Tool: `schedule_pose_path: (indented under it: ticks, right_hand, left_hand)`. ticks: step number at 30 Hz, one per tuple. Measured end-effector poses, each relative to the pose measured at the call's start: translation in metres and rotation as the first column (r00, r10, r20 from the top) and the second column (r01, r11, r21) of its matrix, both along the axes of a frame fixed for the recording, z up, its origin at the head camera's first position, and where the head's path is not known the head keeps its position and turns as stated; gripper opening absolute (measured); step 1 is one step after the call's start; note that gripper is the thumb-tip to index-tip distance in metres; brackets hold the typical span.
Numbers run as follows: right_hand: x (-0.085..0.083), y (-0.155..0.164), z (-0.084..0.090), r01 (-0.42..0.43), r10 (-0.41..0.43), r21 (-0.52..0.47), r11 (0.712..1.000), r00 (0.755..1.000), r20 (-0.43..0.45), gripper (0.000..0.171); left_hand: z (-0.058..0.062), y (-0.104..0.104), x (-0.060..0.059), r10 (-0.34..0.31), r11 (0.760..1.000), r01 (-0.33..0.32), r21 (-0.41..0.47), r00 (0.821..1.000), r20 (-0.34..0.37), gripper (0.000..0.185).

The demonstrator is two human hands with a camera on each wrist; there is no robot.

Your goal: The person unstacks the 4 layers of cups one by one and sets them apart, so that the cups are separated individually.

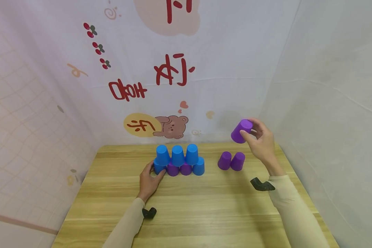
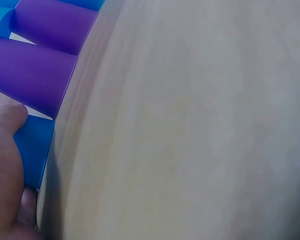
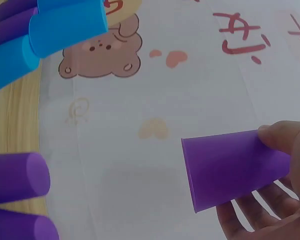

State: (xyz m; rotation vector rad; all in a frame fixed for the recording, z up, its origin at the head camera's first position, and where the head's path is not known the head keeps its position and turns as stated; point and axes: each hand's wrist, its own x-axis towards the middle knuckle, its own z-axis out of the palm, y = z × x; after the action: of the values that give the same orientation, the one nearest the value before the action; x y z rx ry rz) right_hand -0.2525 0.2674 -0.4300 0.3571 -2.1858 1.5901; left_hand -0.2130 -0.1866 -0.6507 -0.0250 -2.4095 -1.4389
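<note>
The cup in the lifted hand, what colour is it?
Purple cup, held by the right hand; clearest in the right wrist view.

I see three blue cups [image 1: 177,155] stacked on blue and purple ones, a purple pair [image 1: 231,161] at three o'clock, and a pale wood-grain surface [image 1: 204,206].
</note>
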Motion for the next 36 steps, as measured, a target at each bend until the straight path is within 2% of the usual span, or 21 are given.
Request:
schedule_pose_path:
  ticks: [11,16,23,36]
  right_hand:
    - [0.008,0.035,-0.013,0.086,-0.086,-0.012,0.996,0.996,0.027,0.053]
    - [0.009,0.047,-0.022,0.118,-0.117,-0.016,0.993,0.992,0.039,0.055]
    - [0.009,0.058,-0.039,0.16,-0.16,0.012,0.987,0.986,0.048,0.057]
    - [0.009,0.072,-0.069,0.206,-0.209,0.038,0.978,0.967,0.145,0.059]
  left_hand:
    - [0.0,-0.001,0.0,-0.006,1.0,0.006,-0.003,1.0,-0.018,0.072]
    - [0.0,0.0,0.0,-0.008,1.0,0.008,0.006,1.0,0.013,0.072]
    - [-0.001,0.0,0.0,-0.002,1.0,0.002,-0.012,1.0,-0.003,0.073]
    - [0.001,0.0,0.0,-0.012,1.0,0.011,0.015,0.999,0.041,0.072]
